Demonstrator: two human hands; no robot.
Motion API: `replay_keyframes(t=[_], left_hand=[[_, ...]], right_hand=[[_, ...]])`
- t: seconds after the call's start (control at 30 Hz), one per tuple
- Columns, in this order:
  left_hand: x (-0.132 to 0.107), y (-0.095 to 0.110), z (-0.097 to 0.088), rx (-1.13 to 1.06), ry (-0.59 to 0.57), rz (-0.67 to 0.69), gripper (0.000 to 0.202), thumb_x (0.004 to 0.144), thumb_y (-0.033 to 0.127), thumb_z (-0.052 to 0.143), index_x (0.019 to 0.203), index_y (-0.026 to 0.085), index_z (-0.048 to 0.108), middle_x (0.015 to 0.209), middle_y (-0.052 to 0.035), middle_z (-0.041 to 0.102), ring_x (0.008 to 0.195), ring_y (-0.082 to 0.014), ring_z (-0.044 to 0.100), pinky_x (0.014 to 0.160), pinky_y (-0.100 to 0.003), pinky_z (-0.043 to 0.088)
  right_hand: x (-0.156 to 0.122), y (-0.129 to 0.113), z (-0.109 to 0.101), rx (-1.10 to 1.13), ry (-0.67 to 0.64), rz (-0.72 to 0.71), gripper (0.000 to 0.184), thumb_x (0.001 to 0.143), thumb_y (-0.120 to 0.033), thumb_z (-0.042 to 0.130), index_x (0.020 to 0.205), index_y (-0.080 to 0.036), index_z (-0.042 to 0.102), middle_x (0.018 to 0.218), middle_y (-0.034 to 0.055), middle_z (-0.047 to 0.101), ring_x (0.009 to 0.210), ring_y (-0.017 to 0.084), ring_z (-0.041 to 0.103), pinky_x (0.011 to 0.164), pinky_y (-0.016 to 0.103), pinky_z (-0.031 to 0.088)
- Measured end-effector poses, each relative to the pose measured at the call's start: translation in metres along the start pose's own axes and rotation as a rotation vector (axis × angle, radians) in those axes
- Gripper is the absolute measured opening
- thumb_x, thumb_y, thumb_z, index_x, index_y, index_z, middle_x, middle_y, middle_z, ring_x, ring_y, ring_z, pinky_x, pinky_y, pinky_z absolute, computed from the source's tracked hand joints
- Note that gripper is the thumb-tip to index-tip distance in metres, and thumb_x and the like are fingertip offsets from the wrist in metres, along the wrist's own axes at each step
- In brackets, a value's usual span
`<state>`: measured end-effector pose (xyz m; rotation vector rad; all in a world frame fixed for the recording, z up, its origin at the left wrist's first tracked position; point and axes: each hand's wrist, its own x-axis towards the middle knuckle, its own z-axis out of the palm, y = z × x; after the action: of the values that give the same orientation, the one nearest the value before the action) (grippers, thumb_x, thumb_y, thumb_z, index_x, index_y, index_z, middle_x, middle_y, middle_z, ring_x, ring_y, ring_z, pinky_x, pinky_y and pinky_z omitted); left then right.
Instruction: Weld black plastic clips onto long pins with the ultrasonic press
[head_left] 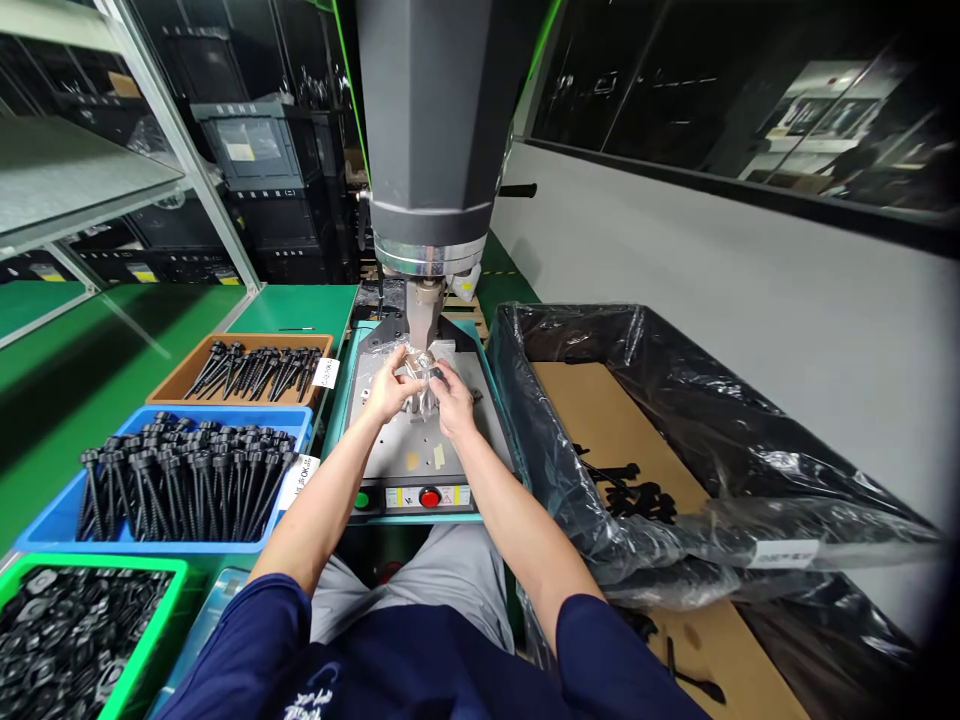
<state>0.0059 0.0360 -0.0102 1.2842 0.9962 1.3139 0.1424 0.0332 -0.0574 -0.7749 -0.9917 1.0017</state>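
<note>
Both hands are at a metal fixture under the tapered metal tool head of a press machine. My left hand curves its thumb and fingers around the left side of some crumpled clear plastic film. From the other side, my right hand pinches at a small black part by the film; its full shape is hidden by the fingers. Below the hands lies the grey metal base plate, with a green button and a red button on its front panel.
On the left stand an orange tray and a blue tray of black ribbed stems, and a green bin of small black parts. A carton lined with black plastic stands right, with black pieces inside. The grey machine body hangs overhead.
</note>
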Motion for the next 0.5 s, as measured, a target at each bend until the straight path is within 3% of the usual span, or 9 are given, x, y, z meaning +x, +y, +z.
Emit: replay_keyframes(t=[0.1, 0.2, 0.33, 0.5], left_hand=[[0.003, -0.001, 0.0, -0.075, -0.023, -0.02, 0.111, 0.051, 0.024, 0.089, 0.147, 0.015, 0.034, 0.082, -0.0029, 0.067, 0.053, -0.0076, 0.05, 0.055, -0.023, 0.042], [0.007, 0.001, 0.001, -0.147, -0.016, 0.013, 0.108, 0.05, 0.028, 0.089, 0.145, 0.014, 0.038, 0.103, -0.0096, 0.067, 0.06, -0.0093, 0.056, 0.059, -0.024, 0.045], [0.01, 0.007, 0.002, -0.226, -0.023, 0.042, 0.101, 0.049, 0.032, 0.09, 0.14, 0.018, 0.046, 0.135, -0.0153, 0.054, 0.076, -0.0136, 0.063, 0.065, -0.026, 0.05], [0.01, 0.011, 0.005, -0.303, -0.026, 0.063, 0.096, 0.05, 0.027, 0.09, 0.137, 0.02, 0.05, 0.147, -0.0144, 0.043, 0.081, -0.0133, 0.065, 0.076, -0.028, 0.052]], right_hand=[[0.003, 0.002, 0.003, 0.025, 0.003, -0.003, 0.038, 0.074, -0.039, 0.073, 0.109, -0.025, 0.069, 0.137, 0.0047, 0.056, 0.129, 0.024, 0.049, 0.113, 0.043, 0.034], [0.007, 0.002, 0.005, 0.032, 0.011, -0.007, 0.035, 0.074, -0.035, 0.073, 0.108, -0.027, 0.069, 0.132, 0.0032, 0.059, 0.125, 0.022, 0.053, 0.112, 0.043, 0.036], [0.01, -0.002, 0.011, 0.021, -0.021, -0.034, 0.032, 0.075, -0.031, 0.07, 0.106, -0.029, 0.07, 0.129, 0.0015, 0.061, 0.12, 0.02, 0.056, 0.108, 0.041, 0.041], [0.016, -0.008, 0.018, -0.008, -0.009, -0.011, 0.034, 0.072, -0.034, 0.073, 0.104, -0.027, 0.07, 0.127, 0.0032, 0.063, 0.12, 0.023, 0.056, 0.102, 0.04, 0.047]])
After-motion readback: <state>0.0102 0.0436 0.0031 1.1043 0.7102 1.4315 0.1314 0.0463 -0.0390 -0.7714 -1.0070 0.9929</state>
